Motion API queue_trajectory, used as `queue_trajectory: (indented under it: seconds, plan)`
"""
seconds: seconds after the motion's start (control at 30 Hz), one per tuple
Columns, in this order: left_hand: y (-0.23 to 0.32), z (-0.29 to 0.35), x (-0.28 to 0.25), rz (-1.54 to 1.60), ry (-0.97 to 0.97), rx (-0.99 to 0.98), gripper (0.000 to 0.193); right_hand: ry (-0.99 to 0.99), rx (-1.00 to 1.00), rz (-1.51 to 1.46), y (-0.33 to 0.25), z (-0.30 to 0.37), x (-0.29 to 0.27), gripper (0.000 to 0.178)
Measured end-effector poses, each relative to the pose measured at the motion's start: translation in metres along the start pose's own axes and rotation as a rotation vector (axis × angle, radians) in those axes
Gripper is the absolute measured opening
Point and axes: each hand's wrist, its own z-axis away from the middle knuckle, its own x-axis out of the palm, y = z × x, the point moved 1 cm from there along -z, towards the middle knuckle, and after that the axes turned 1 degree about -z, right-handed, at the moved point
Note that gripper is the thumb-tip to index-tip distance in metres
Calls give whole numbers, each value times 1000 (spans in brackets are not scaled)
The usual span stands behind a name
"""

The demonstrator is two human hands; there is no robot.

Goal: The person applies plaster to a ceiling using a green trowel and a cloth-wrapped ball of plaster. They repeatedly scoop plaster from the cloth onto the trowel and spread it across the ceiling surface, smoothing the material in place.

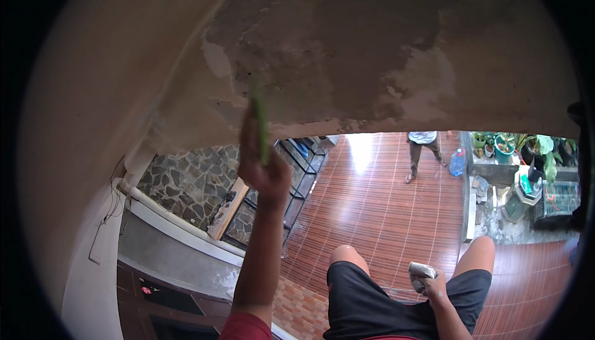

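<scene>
My left hand point(265, 176) is raised on an outstretched arm, its fingers closed on a thin flat green tool point(261, 120). Motion smears the tool, so its exact kind is unclear. Its upper end is in front of the patchy ceiling surface point(279, 61), where paint has come away and grey-brown areas show; whether it touches, I cannot tell. Low down, by my lap and dark shorts point(384, 306), my right hand point(436, 286) grips a crumpled grey-white bundle point(421, 272).
Far below lies a striped reddish-brown tiled floor point(359, 216). Another person point(423, 151) stands there near a blue water jug point(457, 162). Potted plants point(505, 145) line the right side. A black metal rack point(300, 166) and a wooden plank point(229, 209) are beside a stone-clad wall point(186, 182).
</scene>
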Motion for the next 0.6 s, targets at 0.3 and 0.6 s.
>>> queue_trajectory:
  seconds: [0.3,0.6]
  plan:
    - [-31,-47,48,-176,18,-104,41,-56,-33,-33,-3,-2,1,26]
    - [21,-14,73,48,-31,-21,40,-61,36,14,-2,-3,-1,27]
